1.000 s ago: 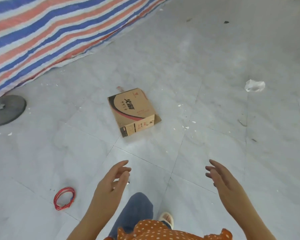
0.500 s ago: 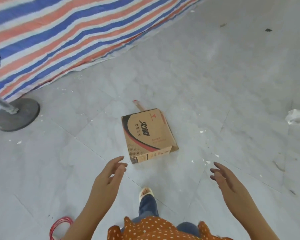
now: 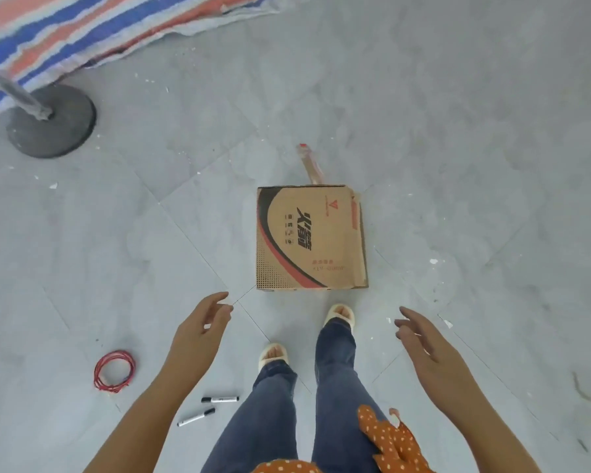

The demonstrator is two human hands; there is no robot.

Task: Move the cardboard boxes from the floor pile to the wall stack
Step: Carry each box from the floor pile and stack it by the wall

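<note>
Cardboard box (image 3: 309, 237) flat on grey tiled floor (image 3: 458, 165) just ahead of sandalled feet, left hand (image 3: 198, 331) and right hand (image 3: 423, 346) low either side, fingers loosely spread, holding nothing, apart from box

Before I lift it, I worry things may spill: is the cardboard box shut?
Cannot tell fully: the cardboard box lies with its printed face up, unbroken, but one flap sticks out behind.

A striped tarp (image 3: 82, 32) lies at eleven o'clock on the grey tiled floor (image 3: 458, 131). Just beside it stands a round stand base (image 3: 53, 126) with a slanting pole. At seven o'clock lie a red wire coil (image 3: 114, 371) and two markers (image 3: 208, 408).
</note>
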